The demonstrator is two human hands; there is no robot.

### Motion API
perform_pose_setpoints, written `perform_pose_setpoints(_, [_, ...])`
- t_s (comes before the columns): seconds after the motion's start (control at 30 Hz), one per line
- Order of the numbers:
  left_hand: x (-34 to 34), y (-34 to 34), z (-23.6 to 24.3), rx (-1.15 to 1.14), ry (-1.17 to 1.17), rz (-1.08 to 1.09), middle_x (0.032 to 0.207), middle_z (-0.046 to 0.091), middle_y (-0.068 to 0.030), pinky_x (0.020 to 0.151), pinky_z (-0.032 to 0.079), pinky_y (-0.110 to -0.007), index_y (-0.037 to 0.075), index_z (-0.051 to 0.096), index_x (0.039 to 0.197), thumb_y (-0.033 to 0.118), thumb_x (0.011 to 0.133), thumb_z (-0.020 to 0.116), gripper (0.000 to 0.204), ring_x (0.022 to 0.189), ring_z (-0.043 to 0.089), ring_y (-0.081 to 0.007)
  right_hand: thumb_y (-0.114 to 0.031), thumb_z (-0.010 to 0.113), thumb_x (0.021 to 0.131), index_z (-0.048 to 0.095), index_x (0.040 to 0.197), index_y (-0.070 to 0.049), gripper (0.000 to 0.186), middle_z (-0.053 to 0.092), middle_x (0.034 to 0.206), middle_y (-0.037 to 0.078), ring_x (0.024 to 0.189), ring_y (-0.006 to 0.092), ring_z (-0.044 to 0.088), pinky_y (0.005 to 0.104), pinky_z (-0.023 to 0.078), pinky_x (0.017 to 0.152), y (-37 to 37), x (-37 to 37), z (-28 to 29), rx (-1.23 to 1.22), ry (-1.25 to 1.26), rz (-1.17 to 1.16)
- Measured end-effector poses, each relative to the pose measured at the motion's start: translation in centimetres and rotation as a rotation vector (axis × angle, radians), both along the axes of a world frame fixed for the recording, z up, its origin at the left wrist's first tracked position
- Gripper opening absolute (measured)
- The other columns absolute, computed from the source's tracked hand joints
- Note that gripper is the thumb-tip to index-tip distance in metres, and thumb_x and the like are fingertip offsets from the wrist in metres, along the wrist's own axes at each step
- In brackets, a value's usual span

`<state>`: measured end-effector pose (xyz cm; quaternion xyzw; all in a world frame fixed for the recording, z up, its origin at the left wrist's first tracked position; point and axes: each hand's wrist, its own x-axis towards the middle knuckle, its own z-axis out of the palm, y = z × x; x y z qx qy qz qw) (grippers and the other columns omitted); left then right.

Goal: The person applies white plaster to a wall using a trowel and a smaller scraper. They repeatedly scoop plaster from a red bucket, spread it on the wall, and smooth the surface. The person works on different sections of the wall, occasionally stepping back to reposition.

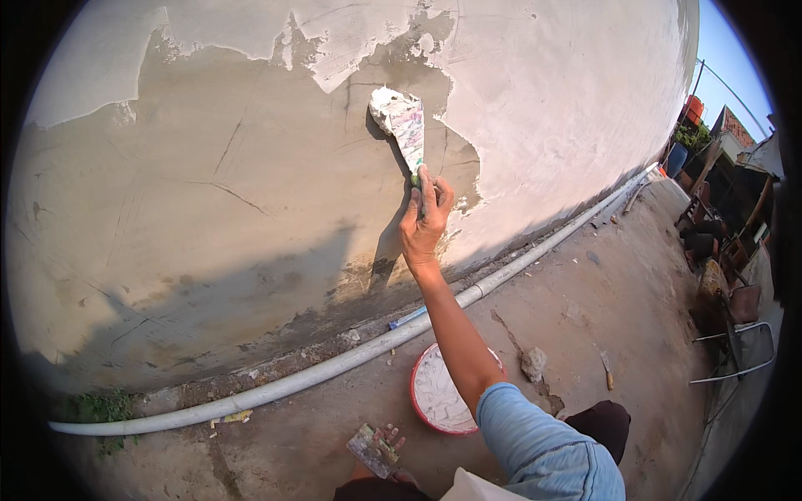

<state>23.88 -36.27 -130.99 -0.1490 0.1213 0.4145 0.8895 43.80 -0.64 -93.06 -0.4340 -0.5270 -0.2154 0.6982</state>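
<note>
My right hand (428,215) is raised to the wall, its fingers closed round the handle of a putty knife (408,138). The blade is smeared white and carries a thick lump of white putty (386,108) at its far end, close to the bare grey plaster. Low in the picture, my left hand (395,444) holds a flat, putty-stained scraper plate (372,452); its fingertips show past the plate's edge. Between my arms on the ground stands a round red-rimmed bucket (413,401) of white putty, partly covered by my right arm.
The wall (209,167) is white above and to the right, bare grey elsewhere. Along its foot runs a long pale pipe (334,362). A stone (533,363) lies right of the bucket. Chairs and clutter (739,305) line the far right; weeds (100,409) grow at left.
</note>
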Motion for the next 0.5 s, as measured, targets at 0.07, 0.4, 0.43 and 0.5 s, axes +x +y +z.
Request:
perform_pose_setpoints(0.07, [-1.1, 1.7, -1.7, 0.063, -0.188, 0.071, 0.131, 0.056, -0.0117, 0.114, 0.033, -0.058, 0.016, 0.047, 0.119, 0.048, 0.101, 0.038, 0.037, 0.126, 0.051, -0.0304, 0.008, 0.059, 0.088, 0.059, 0.136, -0.009, 0.051, 0.048, 0.115, 0.014, 0.097, 0.0238, 0.055, 0.0333, 0.050, 0.082, -0.7, -0.5, -1.6, -0.068, -0.014, -0.019])
perform_pose_setpoints(0.4, [-1.3, 10.5, 11.8, 0.041, 0.405, 0.120, 0.111, 0.065, -0.0103, 0.103, 0.043, -0.058, 0.013, 0.057, 0.096, 0.046, 0.100, 0.038, 0.038, 0.110, 0.061, -0.0314, -0.007, 0.068, 0.083, 0.053, 0.132, -0.010, 0.051, 0.053, 0.111, 0.018, 0.089, 0.0415, 0.063, 0.0465, 0.053, 0.070, -8.5, 4.7, -13.5, -0.653, -0.252, 0.118])
perform_pose_setpoints(0.43, [-2.1, 11.7, 11.8, 0.131, 0.418, 0.118, 0.110, 0.065, -0.0105, 0.101, 0.044, -0.058, 0.013, 0.056, 0.096, 0.044, 0.100, 0.038, 0.036, 0.109, 0.061, -0.0314, -0.005, 0.067, 0.083, 0.051, 0.130, -0.009, 0.050, 0.054, 0.111, 0.018, 0.088, 0.0413, 0.062, 0.0463, 0.052, 0.071, -9.5, 5.6, -13.5, -0.676, -0.285, 0.170])
perform_pose_setpoints(0.5, [-3.6, 13.0, 14.0, 0.338, 0.413, 0.159, 0.110, 0.065, -0.0102, 0.098, 0.046, -0.055, 0.013, 0.057, 0.099, 0.040, 0.100, 0.039, 0.033, 0.109, 0.061, -0.0306, -0.004, 0.065, 0.082, 0.050, 0.129, -0.009, 0.049, 0.055, 0.110, 0.018, 0.087, 0.0407, 0.062, 0.0459, 0.052, 0.071, -10.4, 8.1, -11.6, -0.715, -0.355, 0.288])
